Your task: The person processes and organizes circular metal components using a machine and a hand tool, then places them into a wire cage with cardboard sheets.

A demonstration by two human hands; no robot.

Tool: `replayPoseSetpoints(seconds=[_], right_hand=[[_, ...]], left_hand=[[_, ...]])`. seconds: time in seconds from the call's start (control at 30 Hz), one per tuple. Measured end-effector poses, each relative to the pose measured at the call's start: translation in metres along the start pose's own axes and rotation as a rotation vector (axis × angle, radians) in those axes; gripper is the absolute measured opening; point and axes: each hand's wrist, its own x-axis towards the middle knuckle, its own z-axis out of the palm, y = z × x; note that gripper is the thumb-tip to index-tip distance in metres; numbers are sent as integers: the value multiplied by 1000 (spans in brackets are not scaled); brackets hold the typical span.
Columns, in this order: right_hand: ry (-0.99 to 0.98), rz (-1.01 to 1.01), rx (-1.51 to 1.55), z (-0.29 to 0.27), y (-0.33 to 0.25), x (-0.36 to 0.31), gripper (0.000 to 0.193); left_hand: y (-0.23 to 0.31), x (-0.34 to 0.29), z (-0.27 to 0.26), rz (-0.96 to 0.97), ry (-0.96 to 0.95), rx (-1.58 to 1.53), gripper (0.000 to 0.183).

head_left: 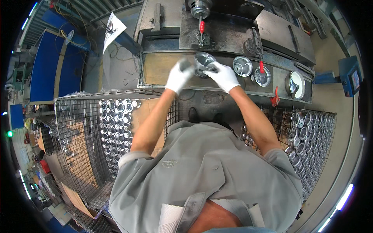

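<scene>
Both of my hands wear white gloves above the workbench ledge. My right hand pinches the rim of a round, shiny metal housing, fingers closed on its lower right side. Left of that housing is my left hand, smeared by motion. A greyish blur shows at its fingertips, and I cannot make out whether it holds anything. Right of my right hand, two similar metal housings, a nearer-in one and another, rest on the ledge.
A round pan with pale contents stands at the ledge's right end. Red-handled toggle clamps are on the bench behind. Wire cages, left and right, flank me, stacked with metal parts. A screen box stands far right.
</scene>
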Motion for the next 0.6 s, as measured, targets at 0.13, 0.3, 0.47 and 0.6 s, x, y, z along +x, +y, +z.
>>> replayPoseSetpoints(seconds=[0.13,0.3,0.47,0.6], right_hand=[[-103,67,43,-61,-26,-21,49],[198,-78,427,-103,-28,-32,56],[494,-14,469,-130,-12,-55,56],[424,198,304,-139,-21,-78,49]], left_hand=[[43,-38,57,-14,-142,-203,75],[87,1,88,139,-365,-458,61],[124,87,129,-98,-355,-868,51],[129,154,158,-252,-268,-937,45]])
